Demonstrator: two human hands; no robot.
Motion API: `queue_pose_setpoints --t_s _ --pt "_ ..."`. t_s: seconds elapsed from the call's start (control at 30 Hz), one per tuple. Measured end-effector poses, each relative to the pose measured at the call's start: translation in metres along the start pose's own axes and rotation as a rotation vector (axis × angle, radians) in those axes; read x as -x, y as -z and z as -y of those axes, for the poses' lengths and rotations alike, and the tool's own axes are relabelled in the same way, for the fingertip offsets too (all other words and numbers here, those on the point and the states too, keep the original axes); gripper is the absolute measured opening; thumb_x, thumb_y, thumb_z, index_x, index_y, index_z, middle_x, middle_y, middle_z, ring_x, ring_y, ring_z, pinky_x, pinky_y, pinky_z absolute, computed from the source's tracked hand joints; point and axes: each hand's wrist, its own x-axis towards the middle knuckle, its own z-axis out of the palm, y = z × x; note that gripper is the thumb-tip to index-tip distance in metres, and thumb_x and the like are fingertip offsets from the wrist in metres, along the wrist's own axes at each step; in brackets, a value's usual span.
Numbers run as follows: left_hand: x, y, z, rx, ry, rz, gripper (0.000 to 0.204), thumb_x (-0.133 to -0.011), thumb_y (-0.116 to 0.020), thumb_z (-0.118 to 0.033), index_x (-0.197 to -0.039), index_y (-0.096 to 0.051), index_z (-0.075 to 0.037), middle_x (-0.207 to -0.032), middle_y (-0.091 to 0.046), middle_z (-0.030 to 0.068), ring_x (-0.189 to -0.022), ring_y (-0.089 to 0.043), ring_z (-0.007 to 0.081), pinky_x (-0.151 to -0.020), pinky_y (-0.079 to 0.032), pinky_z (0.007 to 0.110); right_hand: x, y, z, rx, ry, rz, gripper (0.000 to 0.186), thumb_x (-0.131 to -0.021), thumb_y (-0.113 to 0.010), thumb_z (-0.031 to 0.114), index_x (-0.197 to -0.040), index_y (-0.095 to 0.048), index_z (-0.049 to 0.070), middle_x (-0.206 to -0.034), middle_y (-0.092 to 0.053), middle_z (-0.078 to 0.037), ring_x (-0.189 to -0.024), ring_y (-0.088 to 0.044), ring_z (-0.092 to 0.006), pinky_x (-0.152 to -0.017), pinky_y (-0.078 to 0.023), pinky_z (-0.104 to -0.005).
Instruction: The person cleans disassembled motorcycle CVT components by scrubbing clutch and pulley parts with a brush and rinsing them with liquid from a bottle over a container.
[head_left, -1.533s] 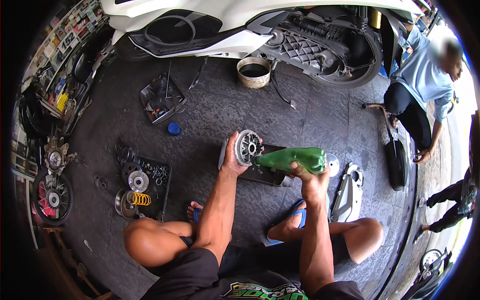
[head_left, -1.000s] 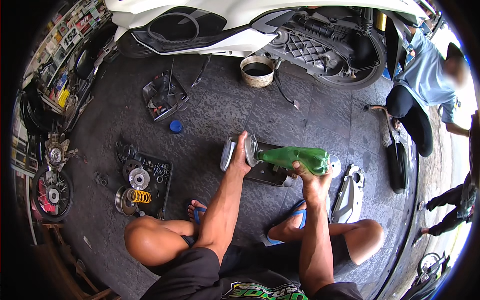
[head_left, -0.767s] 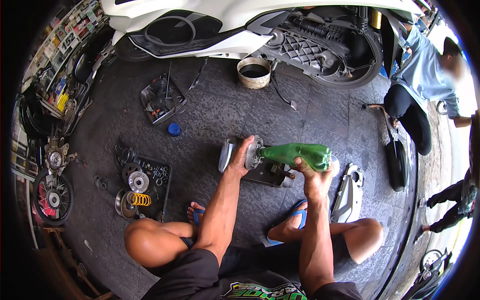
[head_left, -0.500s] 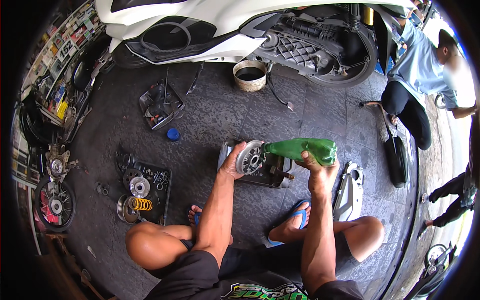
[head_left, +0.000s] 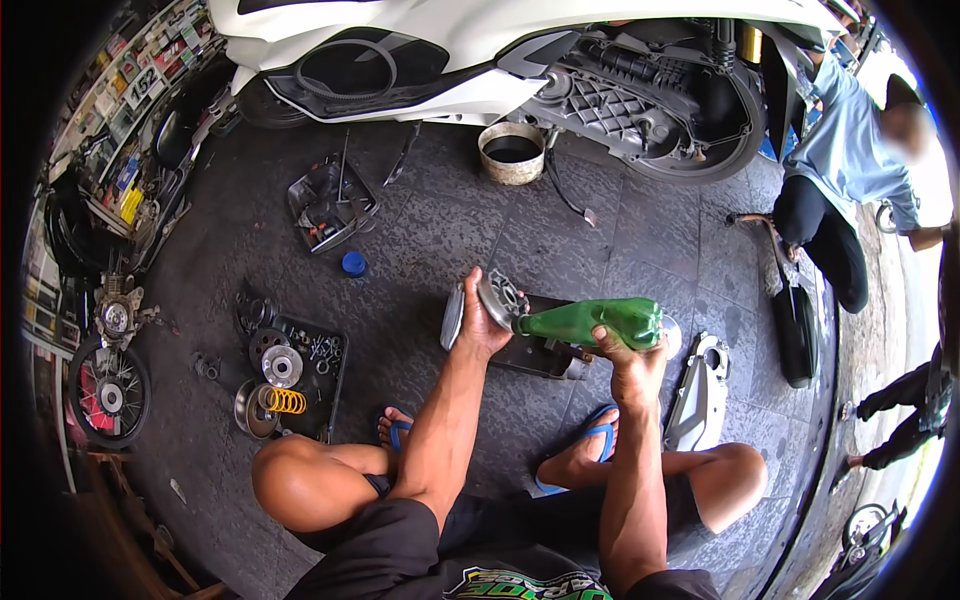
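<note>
My left hand (head_left: 480, 325) is closed around a silver round metal part (head_left: 502, 298) with ribs, held tilted. My right hand (head_left: 630, 365) grips a green plastic bottle (head_left: 585, 318) lying nearly horizontal, its neck at the metal part. Beneath both hangs a dark rectangular metal tray (head_left: 520, 365) on the floor, partly hidden by my hands and the bottle. A light grey flat object (head_left: 451, 320) stands at the tray's left end.
Parts tray (head_left: 338, 385) with yellow spring (head_left: 287, 401), toolbox (head_left: 330, 210), blue cap (head_left: 353, 264), bucket (head_left: 512, 165) before a white scooter (head_left: 450, 30). Motorbike parts (head_left: 115, 315) line the left; metal cover (head_left: 695, 395), black part (head_left: 798, 335) and crouching person (head_left: 840, 150) are right.
The metal part has changed its tilt several times and now turns more edge-on. The bottle, still at it, has shifted slightly left and down since half a second ago, with my right hand.
</note>
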Motion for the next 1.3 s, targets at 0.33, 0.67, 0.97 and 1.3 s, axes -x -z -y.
queue_pose_setpoints --t_s 0.33,0.67,0.97,1.3 --pt "-0.009 0.015 -0.002 -0.153 0.026 -0.284 0.077 -0.078 -0.057 -0.078 -0.126 -0.049 -0.018 -0.115 -0.059 0.0088 -0.101 -0.061 0.0288 -0.085 -0.05 0.052 -0.016 -0.004 -0.022 0.052 0.014 -0.001 0.043 -0.078 -0.08 0.007 -0.113 -0.057 -0.003 -0.098 -0.067 -0.01 -0.082 -0.067 -0.0212 -0.075 -0.057 -0.0336" --pt "-0.005 0.028 0.027 0.039 0.005 0.09 0.073 -0.095 -0.053 -0.018 -0.157 -0.02 -0.037 -0.161 -0.017 -0.0115 -0.139 -0.032 0.0162 -0.112 -0.035 0.04 0.012 -0.019 0.012 0.145 0.016 -0.149 0.054 -0.084 -0.078 0.02 -0.124 -0.056 -0.008 -0.125 -0.056 -0.02 -0.107 -0.057 -0.0301 -0.085 -0.057 -0.0398" --pt "-0.023 0.026 0.015 0.257 -0.119 -0.058 0.047 -0.084 -0.072 -0.055 -0.1 -0.068 -0.011 -0.089 -0.072 0.0055 -0.08 -0.068 0.0209 -0.076 -0.057 0.038 0.013 -0.063 0.025 0.094 0.1 -0.062 0.045 -0.088 -0.072 0.018 -0.121 -0.056 -0.008 -0.123 -0.054 -0.021 -0.108 -0.055 -0.0321 -0.082 -0.058 -0.0461" --pt "-0.015 0.028 0.001 -0.036 -0.18 -0.085 0.05 -0.091 -0.063 -0.056 -0.11 -0.064 -0.01 -0.101 -0.068 0.0027 -0.091 -0.064 0.0146 -0.081 -0.053 0.035 0.012 -0.054 0.026 0.072 0.178 -0.188 0.053 -0.083 -0.078 0.016 -0.124 -0.052 -0.005 -0.121 -0.053 -0.019 -0.106 -0.054 -0.0302 -0.077 -0.061 -0.0408"
